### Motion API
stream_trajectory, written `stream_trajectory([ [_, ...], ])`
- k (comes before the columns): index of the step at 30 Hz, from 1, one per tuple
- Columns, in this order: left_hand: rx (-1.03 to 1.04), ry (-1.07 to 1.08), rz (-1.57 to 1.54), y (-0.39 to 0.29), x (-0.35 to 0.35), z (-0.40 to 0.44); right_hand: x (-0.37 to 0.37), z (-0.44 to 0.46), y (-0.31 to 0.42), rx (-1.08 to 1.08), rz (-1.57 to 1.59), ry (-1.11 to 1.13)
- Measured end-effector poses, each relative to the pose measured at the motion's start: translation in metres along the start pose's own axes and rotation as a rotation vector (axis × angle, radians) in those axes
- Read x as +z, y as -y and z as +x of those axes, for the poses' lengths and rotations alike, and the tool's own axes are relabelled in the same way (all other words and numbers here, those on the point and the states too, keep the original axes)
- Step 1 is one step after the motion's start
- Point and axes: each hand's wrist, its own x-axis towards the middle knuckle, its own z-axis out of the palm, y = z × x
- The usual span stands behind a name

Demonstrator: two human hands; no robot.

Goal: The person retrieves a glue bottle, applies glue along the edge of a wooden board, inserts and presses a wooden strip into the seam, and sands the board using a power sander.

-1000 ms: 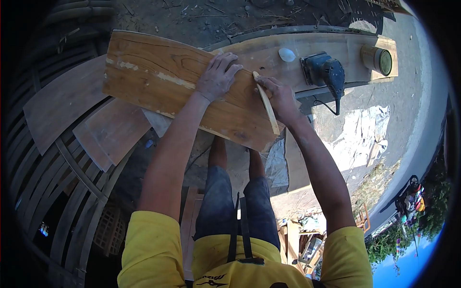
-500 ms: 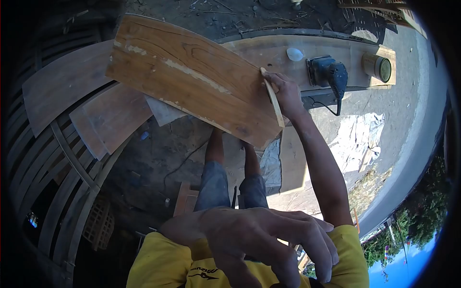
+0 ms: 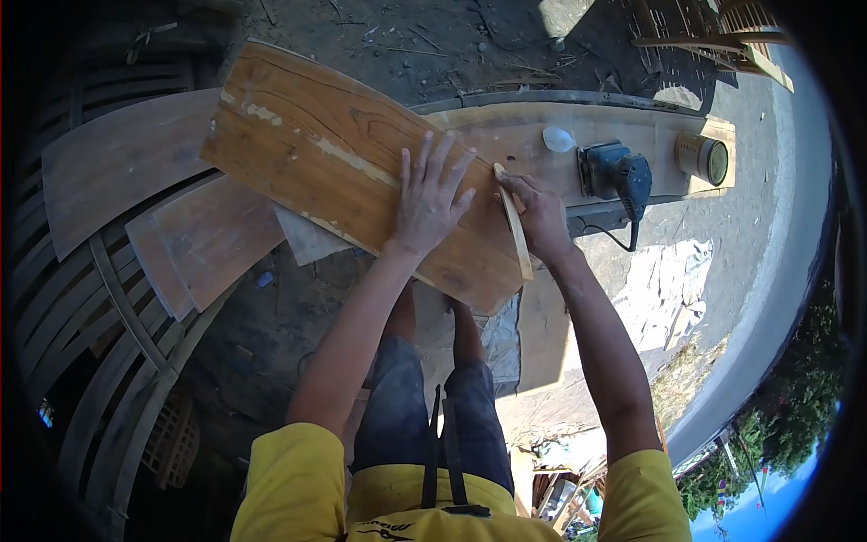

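A brown wooden board [image 3: 316, 135] with pale patches along its face lies slantwise before me. My left hand [image 3: 432, 199] rests on the board with its fingers spread, holding nothing. At the board's right end, my right hand [image 3: 540, 217] is closed around a thin, light wood strip [image 3: 517, 233], which stands along the edge there. Past my right hand, a blue electric sander [image 3: 616, 173] and a small white oval item [image 3: 558, 139] sit on a long panel.
The long panel [image 3: 506, 122] also bears a can [image 3: 702, 160] at its right end. Two thin boards [image 3: 126, 154] lean on a slatted bench [image 3: 126, 298] at left. White sheeting [image 3: 659, 294] covers ground at right, and wood scraps [image 3: 560, 488] lie near my legs.
My left hand left the board, came up close to the camera, and is now back on the board with fingers spread. My right hand still holds the strip. The view has shifted slightly.
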Motion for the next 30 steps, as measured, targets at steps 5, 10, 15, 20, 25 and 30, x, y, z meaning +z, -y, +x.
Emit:
stream_trajectory([
  [5,0.001,0.056,0.073,0.023,0.038,-0.004,0.001,0.001,0.007,0.045,0.034,-0.040],
  [10,0.006,0.063,0.146,0.021,0.037,0.001,-0.004,0.006,-0.002,0.048,0.037,0.008],
  [15,0.003,0.081,0.173,0.020,0.039,-0.001,0.001,0.006,0.001,0.068,0.067,-0.024],
  [20,-0.014,0.102,0.170,0.019,0.039,-0.002,0.002,0.007,0.003,0.060,0.072,-0.025],
  [25,-0.030,0.124,0.157,0.020,0.040,0.001,0.001,0.009,0.000,0.046,0.087,-0.022],
  [30,-0.011,0.118,0.178,0.019,0.040,0.000,0.003,0.008,0.000,0.050,0.089,-0.030],
])
